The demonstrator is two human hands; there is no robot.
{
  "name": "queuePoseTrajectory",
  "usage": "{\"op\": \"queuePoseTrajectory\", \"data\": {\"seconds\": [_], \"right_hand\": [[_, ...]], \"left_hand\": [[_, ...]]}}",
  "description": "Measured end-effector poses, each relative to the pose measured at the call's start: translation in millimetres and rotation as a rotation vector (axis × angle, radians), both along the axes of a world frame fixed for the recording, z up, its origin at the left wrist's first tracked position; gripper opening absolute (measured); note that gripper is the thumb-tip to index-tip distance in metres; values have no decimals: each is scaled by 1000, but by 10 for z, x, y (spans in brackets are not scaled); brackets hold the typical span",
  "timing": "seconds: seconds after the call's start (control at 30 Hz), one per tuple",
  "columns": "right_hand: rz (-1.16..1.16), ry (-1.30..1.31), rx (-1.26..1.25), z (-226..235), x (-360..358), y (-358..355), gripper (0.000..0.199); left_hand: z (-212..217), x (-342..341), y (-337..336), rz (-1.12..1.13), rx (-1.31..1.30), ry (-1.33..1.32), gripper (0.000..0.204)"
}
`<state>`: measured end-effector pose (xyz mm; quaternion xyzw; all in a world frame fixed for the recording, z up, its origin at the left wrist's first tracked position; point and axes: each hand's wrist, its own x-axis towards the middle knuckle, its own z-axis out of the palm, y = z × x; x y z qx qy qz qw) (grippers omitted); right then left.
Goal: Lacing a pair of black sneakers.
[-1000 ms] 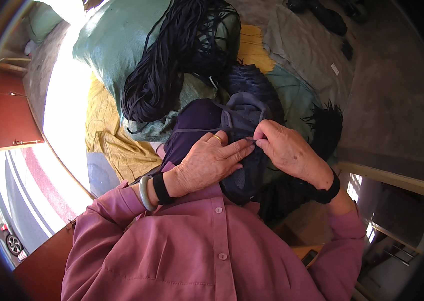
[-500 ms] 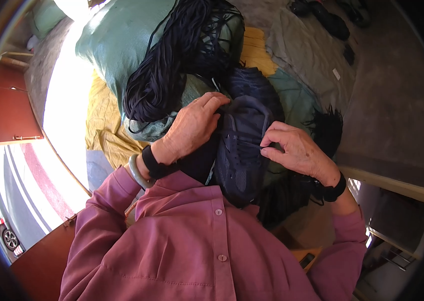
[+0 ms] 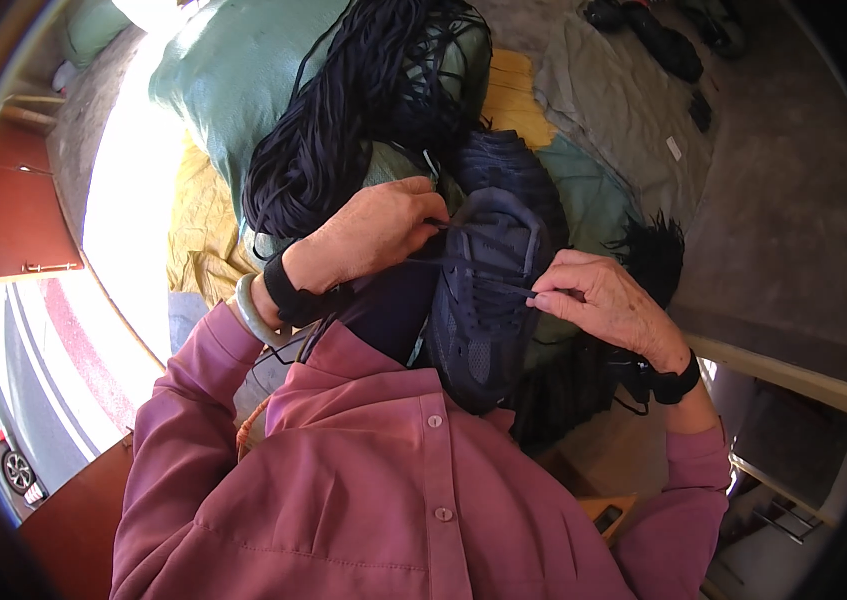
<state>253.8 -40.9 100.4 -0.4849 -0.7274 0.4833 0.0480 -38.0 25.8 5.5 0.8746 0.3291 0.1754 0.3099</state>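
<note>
A dark navy sneaker (image 3: 483,340) lies on my lap, its toe pointing toward me and its opening facing up. My left hand (image 3: 383,228) is closed at the shoe's left side, pinching a dark shoelace (image 3: 488,245) that runs across the opening. On the other side, my right hand (image 3: 598,300) pinches a lace near the eyelets between thumb and fingertips. Between the two hands the laces stretch over the tongue. Just beyond the shoe sits another dark shoe (image 3: 508,170), partly covered by the first.
A big bundle of black laces (image 3: 313,150) hangs over a green sack (image 3: 233,75) ahead. Yellow cloth (image 3: 203,230) lies to the left, grey-brown cloth (image 3: 608,95) at far right. More black laces (image 3: 655,255) lie right of my hand. An orange-red door (image 3: 8,210) stands at left.
My left hand has moved left and slightly down from the shoe's opening, drawing a lace out with it. The right hand has shifted slightly right, and the lace between looks tighter.
</note>
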Motion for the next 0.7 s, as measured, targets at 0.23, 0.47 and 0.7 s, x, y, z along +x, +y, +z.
{"op": "queuePoseTrajectory", "data": {"seconds": [0.23, 0.47, 0.7], "right_hand": [[-29, -64, -89, 48, -16, -11, 22], [-113, 28, -28, -33, 162, -93, 25], [-203, -107, -212, -46, 136, -53, 28]], "left_hand": [[89, -146, -130, 51, 77, 140, 15], [28, -321, -182, 145, 254, 265, 12], [-163, -482, -216, 239, 331, 304, 8]]}}
